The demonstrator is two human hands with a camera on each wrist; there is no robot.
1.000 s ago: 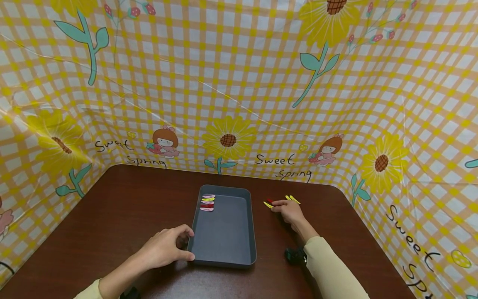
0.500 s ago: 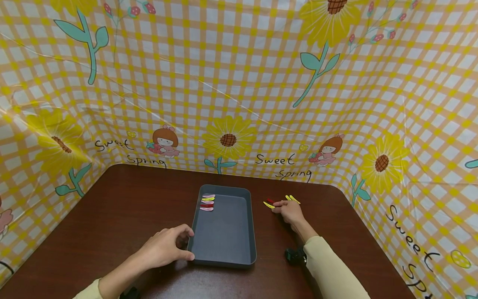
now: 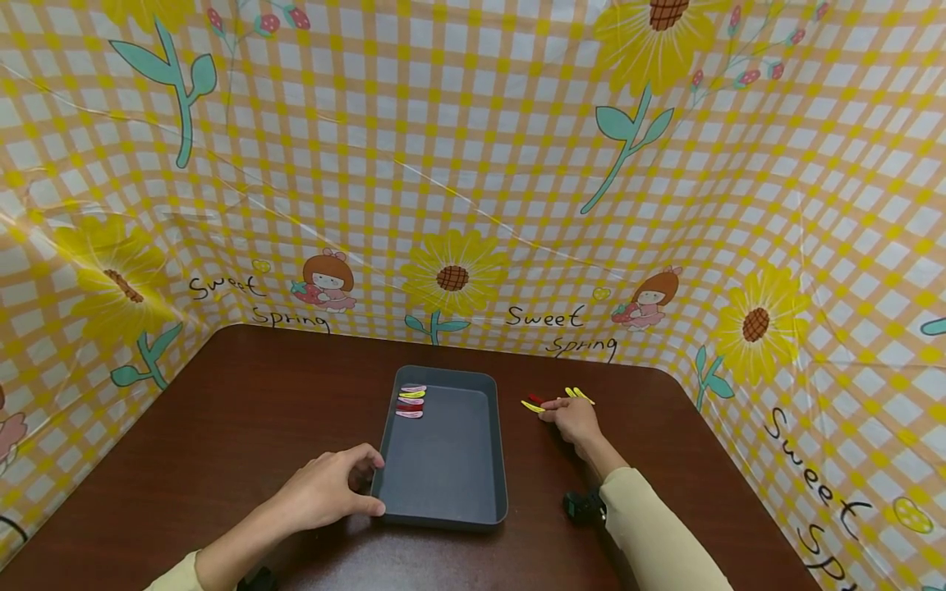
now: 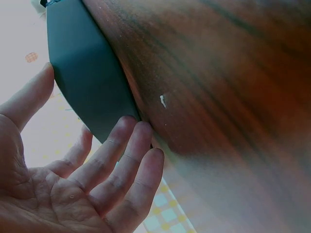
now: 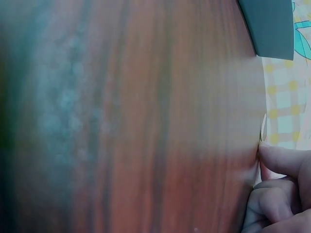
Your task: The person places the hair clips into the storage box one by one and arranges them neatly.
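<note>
A dark grey rectangular tray [image 3: 447, 460] lies on the table, with several pink, yellow and red hair clips [image 3: 411, 400] in a column along its upper left side. My left hand [image 3: 325, 486] holds the tray's left side; in the left wrist view, the thumb [image 4: 41, 90] is at the rim and the other fingers reach the outer wall. To the right of the tray, my right hand [image 3: 573, 420] pinches the end of a yellow hair clip [image 3: 531, 406] at the tabletop. In the right wrist view, the clip's thin tip [image 5: 264, 127] sticks out past the thumb.
A red hair clip [image 3: 535, 398] lies just beyond the right fingertips, and two yellow hair clips [image 3: 580, 395] are behind that hand. A checked, flowered cloth [image 3: 473, 164] rises around the back and sides of the brown table [image 3: 296, 386].
My right fingertips have shifted slightly right along the yellow hair clip, leaving more of it showing. The left hand and tray have stayed in place.
</note>
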